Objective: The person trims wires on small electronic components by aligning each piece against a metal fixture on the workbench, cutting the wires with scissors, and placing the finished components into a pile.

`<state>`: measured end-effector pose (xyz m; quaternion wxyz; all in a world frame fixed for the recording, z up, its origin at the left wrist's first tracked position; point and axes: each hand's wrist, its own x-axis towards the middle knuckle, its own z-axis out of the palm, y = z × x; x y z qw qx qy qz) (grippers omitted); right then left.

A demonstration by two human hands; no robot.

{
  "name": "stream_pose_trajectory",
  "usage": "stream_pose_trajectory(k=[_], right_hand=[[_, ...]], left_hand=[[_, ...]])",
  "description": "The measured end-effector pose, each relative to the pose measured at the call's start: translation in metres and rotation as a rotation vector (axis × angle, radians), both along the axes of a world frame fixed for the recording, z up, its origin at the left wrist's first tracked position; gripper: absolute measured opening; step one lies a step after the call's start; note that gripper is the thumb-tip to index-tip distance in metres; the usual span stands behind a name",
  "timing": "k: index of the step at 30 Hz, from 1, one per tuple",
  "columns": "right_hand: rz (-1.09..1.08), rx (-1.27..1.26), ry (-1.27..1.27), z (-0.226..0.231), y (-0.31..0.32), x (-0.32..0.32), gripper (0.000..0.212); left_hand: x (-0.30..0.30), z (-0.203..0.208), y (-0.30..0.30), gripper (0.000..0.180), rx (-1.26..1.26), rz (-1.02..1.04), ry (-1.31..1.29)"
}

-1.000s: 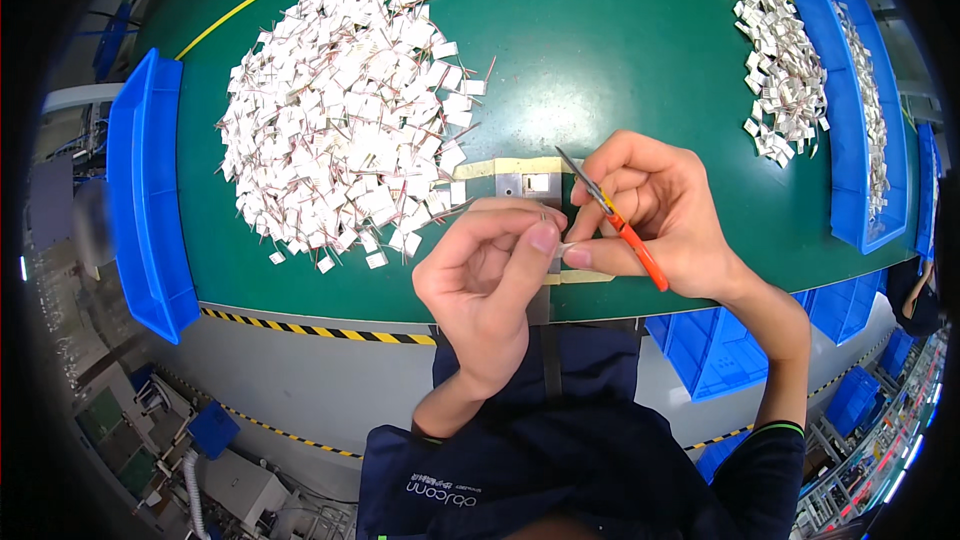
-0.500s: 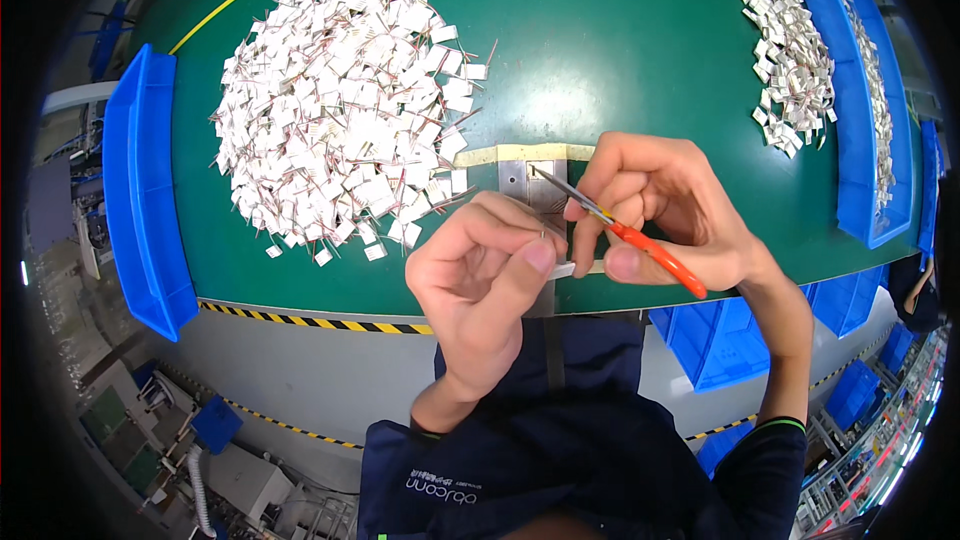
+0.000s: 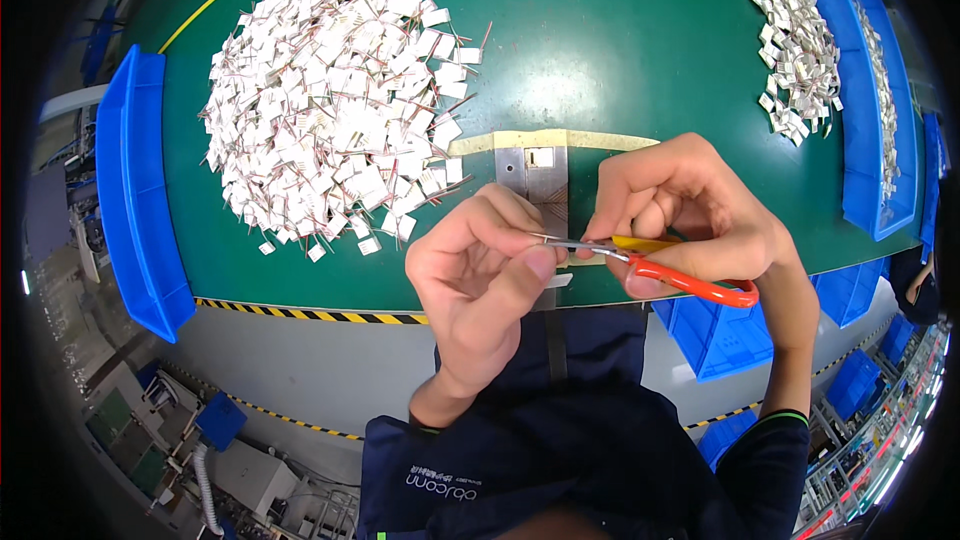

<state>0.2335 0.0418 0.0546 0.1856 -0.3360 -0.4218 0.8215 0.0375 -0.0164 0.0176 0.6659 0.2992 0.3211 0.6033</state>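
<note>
Between the thumb and forefinger of my left hand (image 3: pixel 480 275) is pinched a small white piece with thin leads (image 3: pixel 561 281); its lower edge shows below the thumb, and the fingers cover the rest. My right hand (image 3: pixel 700 225) grips pointed scissors (image 3: pixel 700 283) with an orange-red handle and a yellow part beside it. Their metal tips reach left to my left fingertips, at the thin leads. Just beyond my hands, a metal plate (image 3: pixel 513 185) with a small white rectangle on it is fixed to the green table by yellowish tape (image 3: pixel 600 139).
A big heap of white pieces with reddish leads (image 3: pixel 330 110) lies left on the green table (image 3: pixel 600 30). A smaller heap (image 3: pixel 800 60) sits far right, beside a blue bin (image 3: pixel 862 210) holding more. Another blue bin (image 3: pixel 145 200) stands left. More blue bins (image 3: pixel 710 335) are below the table's edge.
My right hand has turned the scissors, so their tips swing from pointing up at the plate to pointing left at the leads by my left fingertips. My left hand keeps its pinch.
</note>
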Motion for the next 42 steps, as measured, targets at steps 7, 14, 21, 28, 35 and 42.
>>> stream_pose_trajectory(k=[7, 14, 21, 28, 35, 42], right_hand=[[0.077, 0.137, 0.111, -0.007, 0.004, 0.005, 0.020], [0.097, 0.175, 0.095, -0.009, 0.003, 0.010, 0.022], [0.065, 0.152, 0.086, -0.007, 0.002, 0.009, 0.024], [0.071, 0.206, 0.087, -0.009, 0.003, 0.008, 0.024], [-0.060, 0.228, 0.039, -0.006, 0.002, 0.008, 0.023], [-0.137, 0.099, 0.048, -0.002, 0.005, 0.000, 0.034]], left_hand=[[-0.001, 0.000, 0.000, 0.006, 0.011, -0.023, -0.022], [-0.002, 0.001, 0.000, 0.006, 0.028, -0.039, -0.025], [-0.005, 0.001, 0.000, 0.007, 0.016, -0.038, -0.003], [-0.007, 0.000, 0.002, 0.007, 0.042, -0.039, 0.023], [-0.007, -0.003, -0.001, 0.007, 0.006, -0.041, 0.006], [-0.009, 0.004, 0.005, 0.004, 0.079, 0.155, 0.119]])
